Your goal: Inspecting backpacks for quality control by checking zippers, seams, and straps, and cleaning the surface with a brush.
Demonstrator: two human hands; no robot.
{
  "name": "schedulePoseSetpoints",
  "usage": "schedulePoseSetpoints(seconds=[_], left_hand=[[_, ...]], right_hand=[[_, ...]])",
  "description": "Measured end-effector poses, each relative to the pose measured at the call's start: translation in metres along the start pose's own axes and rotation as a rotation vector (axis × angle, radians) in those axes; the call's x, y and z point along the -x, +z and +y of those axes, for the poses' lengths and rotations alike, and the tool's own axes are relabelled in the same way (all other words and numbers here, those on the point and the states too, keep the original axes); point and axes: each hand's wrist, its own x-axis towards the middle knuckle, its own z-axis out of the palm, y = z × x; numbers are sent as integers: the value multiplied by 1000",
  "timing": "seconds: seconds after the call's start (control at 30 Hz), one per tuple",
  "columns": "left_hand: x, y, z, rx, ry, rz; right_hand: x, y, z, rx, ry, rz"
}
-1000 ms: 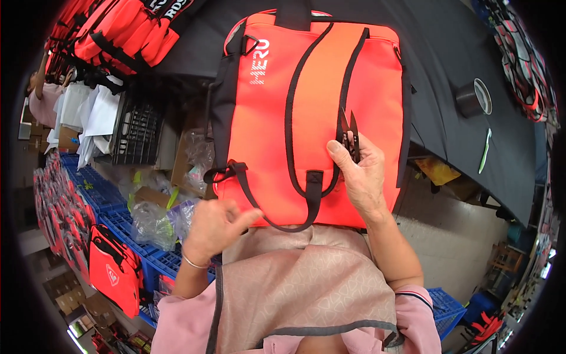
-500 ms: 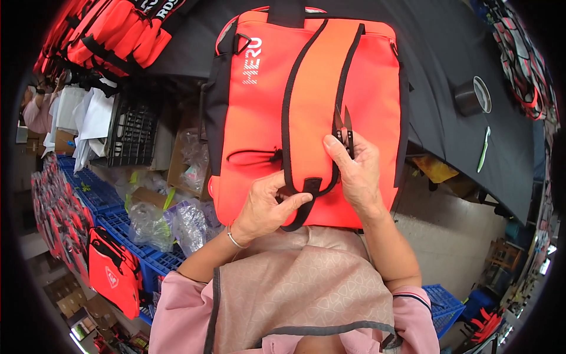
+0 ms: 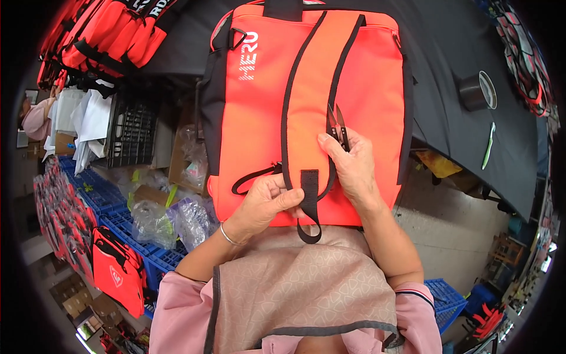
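A bright red-orange backpack (image 3: 371, 76) with black sides lies in front of me, partly on the black-covered table. Its padded shoulder strap (image 3: 309, 94), orange with black edging, runs down the middle. At the strap's lower end, my left hand (image 3: 268, 203) pinches the edge beside a black webbing tab (image 3: 309, 186), which hangs in a loop below. Small thread snips (image 3: 339, 130) sit in my right hand (image 3: 354, 168), blades pointing up, away from me. The right thumb rests by the strap's right edge. A thin black cord loop (image 3: 247, 180) lies left of the strap.
On the table's right are a dark cup-like container (image 3: 476, 93) and a green-and-white toothbrush (image 3: 489, 146). Red bags (image 3: 112, 41) pile up at far left. Blue crates (image 3: 118, 224) with clear plastic bags (image 3: 152, 224) stand left, near a black crate (image 3: 132, 130). Another person's sleeve (image 3: 38, 120) shows beyond.
The strap's lower end has turned so the webbing tab faces up and its loop hangs lower. My left hand has shifted slightly right and down; the snips remain in my right hand.
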Motion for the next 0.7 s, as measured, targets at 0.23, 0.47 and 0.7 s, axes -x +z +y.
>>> schedulePoseSetpoints(seconds=[0.23,0.47,0.7], left_hand=[[26,13,28,-914,-205,-306],[7,-16,57,-932,150,343],[-27,-17,47,-1010,84,327]], right_hand=[[-1,3,4,195,-59,53],[-4,-4,12,458,-116,-37],[-5,-10,14,392,-50,-75]])
